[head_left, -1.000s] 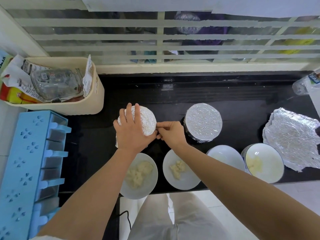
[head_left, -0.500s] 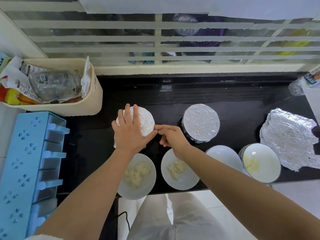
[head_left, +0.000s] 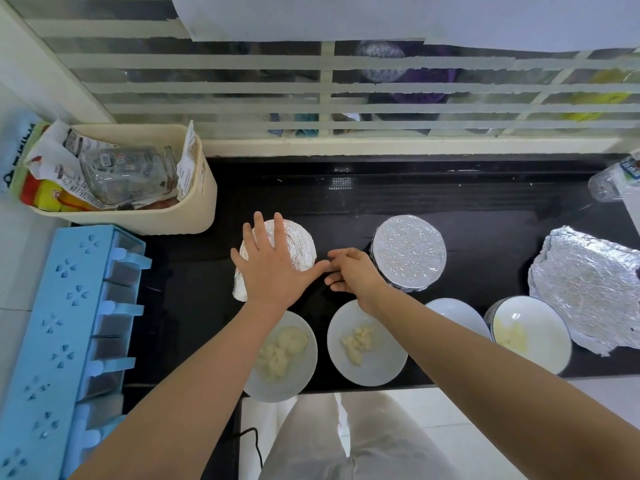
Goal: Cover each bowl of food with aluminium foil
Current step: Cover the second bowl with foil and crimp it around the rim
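A small bowl wrapped in foil [head_left: 299, 242] stands on the black counter [head_left: 485, 202]. My left hand [head_left: 273, 268] lies flat on top of it with fingers spread. My right hand [head_left: 351, 271] sits just right of that bowl, fingers loosely curled near my left thumb, with nothing visibly held. A second foil-covered bowl [head_left: 408, 254] stands to the right. Along the front edge are uncovered white bowls with pale food: one [head_left: 294, 375], another [head_left: 377, 362], a third [head_left: 457, 315] half hidden by my right arm, and one at the right [head_left: 533, 341]. Loose foil sheets [head_left: 588, 289] lie at far right.
A cream basket [head_left: 197, 209] with a glass jar and packets stands at back left. A blue plastic rack [head_left: 62, 323] runs down the left side. A plastic bottle [head_left: 614, 178] lies at the back right corner. A barred window closes off the back.
My right hand has drawn back slightly from the small bowl's rim toward me. My left hand has flattened and spread its fingers over the foil top.
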